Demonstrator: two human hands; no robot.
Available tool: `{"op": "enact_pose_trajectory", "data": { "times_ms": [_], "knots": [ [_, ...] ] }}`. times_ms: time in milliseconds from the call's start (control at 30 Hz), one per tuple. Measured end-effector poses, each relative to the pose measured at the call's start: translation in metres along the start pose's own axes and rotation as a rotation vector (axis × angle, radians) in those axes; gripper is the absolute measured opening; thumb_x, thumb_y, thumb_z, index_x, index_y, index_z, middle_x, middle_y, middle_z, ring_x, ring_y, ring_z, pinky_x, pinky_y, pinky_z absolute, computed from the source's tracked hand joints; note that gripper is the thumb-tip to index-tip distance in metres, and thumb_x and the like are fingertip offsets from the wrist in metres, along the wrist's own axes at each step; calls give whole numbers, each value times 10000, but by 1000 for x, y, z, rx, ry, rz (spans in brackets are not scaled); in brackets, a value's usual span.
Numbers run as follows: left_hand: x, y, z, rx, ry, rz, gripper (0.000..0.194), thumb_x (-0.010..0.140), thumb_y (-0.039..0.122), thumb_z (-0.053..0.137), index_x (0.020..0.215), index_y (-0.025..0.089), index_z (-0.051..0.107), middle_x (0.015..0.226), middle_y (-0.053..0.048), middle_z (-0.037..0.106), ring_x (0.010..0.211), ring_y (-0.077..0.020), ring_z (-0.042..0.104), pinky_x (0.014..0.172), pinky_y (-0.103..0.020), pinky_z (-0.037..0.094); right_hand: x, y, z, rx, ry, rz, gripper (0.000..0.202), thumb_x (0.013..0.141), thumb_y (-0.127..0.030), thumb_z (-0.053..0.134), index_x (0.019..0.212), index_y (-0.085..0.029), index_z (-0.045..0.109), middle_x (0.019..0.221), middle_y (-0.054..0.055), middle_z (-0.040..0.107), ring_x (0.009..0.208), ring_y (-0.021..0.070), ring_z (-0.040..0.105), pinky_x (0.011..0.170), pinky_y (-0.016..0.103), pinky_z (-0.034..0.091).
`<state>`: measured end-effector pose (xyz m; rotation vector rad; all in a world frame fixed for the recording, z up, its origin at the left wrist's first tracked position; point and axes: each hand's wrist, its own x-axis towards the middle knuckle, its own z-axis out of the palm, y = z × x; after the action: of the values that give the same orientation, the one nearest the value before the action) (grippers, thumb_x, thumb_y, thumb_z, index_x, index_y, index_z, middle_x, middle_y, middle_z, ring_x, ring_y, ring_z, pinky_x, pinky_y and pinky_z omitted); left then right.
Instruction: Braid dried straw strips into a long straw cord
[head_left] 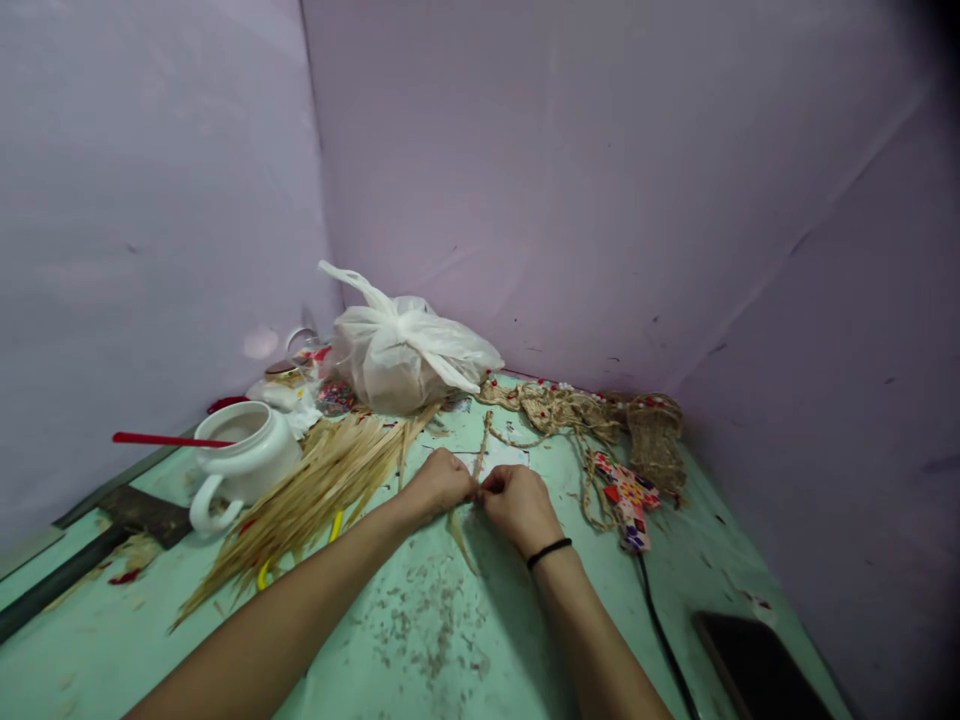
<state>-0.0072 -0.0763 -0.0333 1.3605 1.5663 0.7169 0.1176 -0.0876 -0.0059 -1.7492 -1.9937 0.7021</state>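
Observation:
My left hand (442, 482) and my right hand (519, 505) meet over the middle of the green table (420, 640). Both are closed, fingertips pinched close together on a thin braided straw cord (481, 445). The cord runs away from me past the fingers, toward the back of the table. A loose pale strand (463, 545) hangs below the hands on the near side. A dark band circles my right wrist. The exact spot where the fingers grip is partly hidden. Left of my left hand lies a fanned bundle of dry straw (322, 490).
A white pot (259, 455) with a red stick (169, 439) stands at left near a hammer-like tool (146, 515). Behind are a tied plastic bag (397, 360) and braided beaded trim (562, 408). At right are a patterned cross-shaped piece (628, 498), black cable (660, 620) and phone (757, 665).

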Motion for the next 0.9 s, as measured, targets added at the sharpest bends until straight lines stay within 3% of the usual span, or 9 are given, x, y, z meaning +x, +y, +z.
{"op": "enact_pose_trajectory", "data": {
  "times_ms": [100,267,367,467,600,633,767,900],
  "knots": [
    [-3,6,-1,-39,-7,-51,177,485,113,504,391,154,360,328,73,266,340,-34,206,351,-205,106,-5,-6,-4,-18,-12,21,102,567,-150,568,537,-171,663,575,83,639,560,164,531,510,248,291],
    [-15,22,-11,-153,-91,-194,129,516,135,474,410,151,401,326,50,352,291,-48,275,328,-196,143,-16,-20,1,-39,-22,-104,174,553,-85,520,498,-174,659,518,70,614,483,132,466,485,253,233],
    [-14,21,-18,-214,-166,-159,134,503,127,493,411,148,398,333,56,354,282,-38,273,321,-187,131,-16,-21,2,-49,-69,-121,140,567,-120,542,521,-170,664,500,52,595,454,113,427,469,247,214],
    [-10,16,-23,-269,-241,-112,162,502,142,528,417,148,390,333,64,344,276,-30,256,316,-184,97,-10,-11,-7,25,-139,-58,135,586,-248,589,508,-152,643,460,29,552,435,101,403,448,234,217],
    [-5,12,-29,-314,-319,-113,188,514,193,565,445,148,396,344,74,331,278,-24,254,321,-176,81,2,2,-14,302,103,38,184,654,-273,517,619,-131,627,547,28,572,486,98,441,450,212,260],
    [-4,11,-29,-313,-330,-110,187,513,195,565,449,148,395,349,74,333,280,-24,257,322,-176,80,4,3,-12,388,94,70,168,653,-255,506,631,-130,616,556,27,572,483,95,443,446,208,265],
    [-3,10,-28,-246,-329,-99,194,518,218,559,450,153,390,347,74,321,289,-26,258,331,-179,91,5,-2,9,666,-165,201,119,626,-209,486,540,-139,529,420,-22,464,372,65,347,395,203,221],
    [-4,10,-28,-86,-291,-116,174,520,260,576,471,134,466,354,58,367,300,-35,294,338,-175,139,3,-5,20,674,-74,240,89,564,-162,515,481,-134,497,357,-65,356,347,36,236,382,202,150]
  ]
}}
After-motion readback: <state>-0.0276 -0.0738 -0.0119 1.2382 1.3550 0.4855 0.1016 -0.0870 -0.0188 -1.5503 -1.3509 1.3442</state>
